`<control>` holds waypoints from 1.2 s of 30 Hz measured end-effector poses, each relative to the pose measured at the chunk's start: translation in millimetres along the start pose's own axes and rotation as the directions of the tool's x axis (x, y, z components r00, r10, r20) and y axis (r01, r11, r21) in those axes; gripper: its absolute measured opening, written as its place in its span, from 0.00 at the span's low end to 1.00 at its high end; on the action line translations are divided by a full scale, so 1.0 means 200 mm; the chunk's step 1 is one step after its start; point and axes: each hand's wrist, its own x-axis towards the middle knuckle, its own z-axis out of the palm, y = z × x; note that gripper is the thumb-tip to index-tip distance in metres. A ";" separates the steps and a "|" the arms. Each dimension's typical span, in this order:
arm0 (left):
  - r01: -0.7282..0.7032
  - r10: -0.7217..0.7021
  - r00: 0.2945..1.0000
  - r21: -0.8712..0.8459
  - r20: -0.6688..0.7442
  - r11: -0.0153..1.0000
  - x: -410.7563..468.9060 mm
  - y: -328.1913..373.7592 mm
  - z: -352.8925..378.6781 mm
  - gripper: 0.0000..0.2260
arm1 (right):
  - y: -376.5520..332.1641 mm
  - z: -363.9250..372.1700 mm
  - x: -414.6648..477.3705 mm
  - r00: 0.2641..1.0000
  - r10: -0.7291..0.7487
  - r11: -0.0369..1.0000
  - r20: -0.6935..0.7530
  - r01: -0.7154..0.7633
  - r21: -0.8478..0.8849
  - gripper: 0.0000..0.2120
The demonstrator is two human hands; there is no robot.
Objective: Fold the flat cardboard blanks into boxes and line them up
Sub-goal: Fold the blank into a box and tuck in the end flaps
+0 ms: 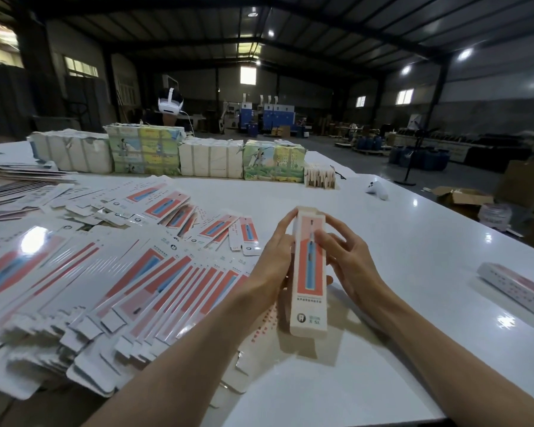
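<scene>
Both hands hold one folded toothbrush box [309,282] over the white tabletop [413,272] — the left hand [273,263] curls its fingers round the box's left edge, while the right hand [350,266] grips the right side with fingertips on the printed face. Left of the left hand spreads a wide fan of flat blanks [130,272]. Well to the right of the right hand lies one finished box [518,291] — and beyond both hands stand bundled stacks [145,152].

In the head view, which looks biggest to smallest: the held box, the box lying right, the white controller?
1. Held box, nearest.
2. Box lying right, maybe the same kind, only farther.
3. White controller, farthest, so true size unsure.
</scene>
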 end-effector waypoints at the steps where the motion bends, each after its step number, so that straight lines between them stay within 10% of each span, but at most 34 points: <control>1: 0.016 -0.016 1.000 -0.011 -0.012 1.000 0.00 0.00 0.00 0.13 | 0.00 0.00 0.00 1.000 -0.001 1.000 0.010 0.001 -0.010 0.25; 4: 0.119 -0.123 0.992 -0.124 -0.021 0.985 0.00 0.01 0.00 0.06 | -0.01 0.00 0.00 1.000 0.007 1.000 0.024 -0.006 -0.024 0.24; 12: 0.038 -0.041 0.984 0.018 0.172 0.999 0.01 -0.04 0.03 0.46 | -0.01 -0.02 0.03 0.997 0.044 0.998 0.061 -0.041 -0.053 0.27; 21: 0.033 -0.053 0.989 0.144 0.137 0.989 0.00 -0.05 0.00 0.42 | 0.02 -0.04 0.04 0.995 0.008 0.998 0.104 -0.001 -0.067 0.17; 27: 0.088 -0.125 0.961 0.158 0.245 0.984 -0.03 -0.02 0.00 0.43 | 0.03 -0.09 0.10 0.988 0.052 0.994 -0.142 -0.037 0.105 0.12; 36: 0.079 -0.140 0.948 0.213 0.287 0.974 -0.02 -0.04 0.02 0.42 | 0.01 -0.13 0.08 1.000 -0.013 1.000 -0.027 0.013 -0.006 0.11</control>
